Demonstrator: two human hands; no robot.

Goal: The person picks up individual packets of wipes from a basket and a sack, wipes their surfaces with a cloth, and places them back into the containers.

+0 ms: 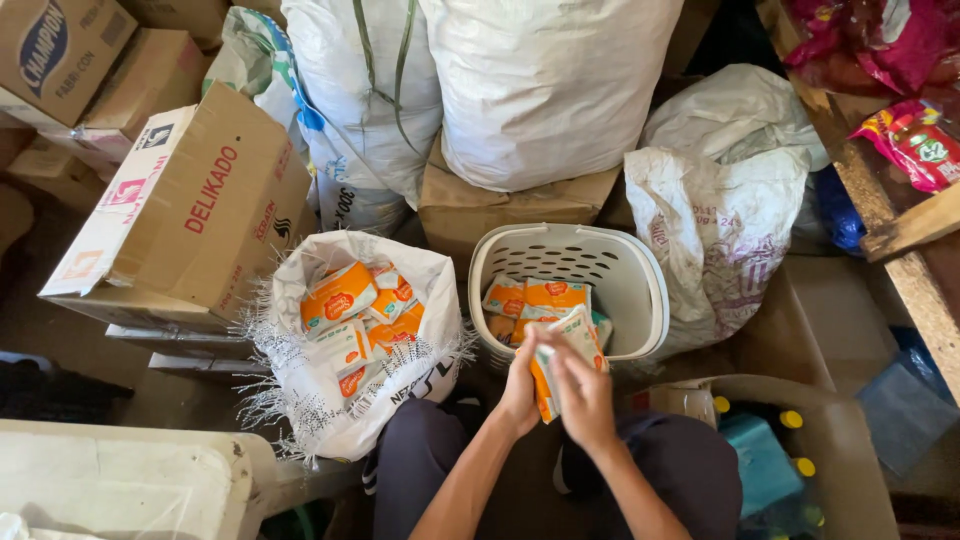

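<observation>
Both my hands hold one orange-and-white packet [568,345] over the near rim of a white plastic basket [640,268]. My left hand [521,385] grips its left side, my right hand [585,398] its lower right side. Inside the basket lie several more packets [535,298] of the same kind. To the left stands an open white woven sack [330,400] filled with several orange-and-white packets [345,295]. My knees in dark trousers show below my hands.
Cardboard boxes [195,205] are stacked at the left, large white sacks [545,85] behind, and a crumpled white bag [715,235] right of the basket. A box with yellow-capped bottles [790,420] sits at lower right, a wooden shelf [915,225] with red packets at the right edge.
</observation>
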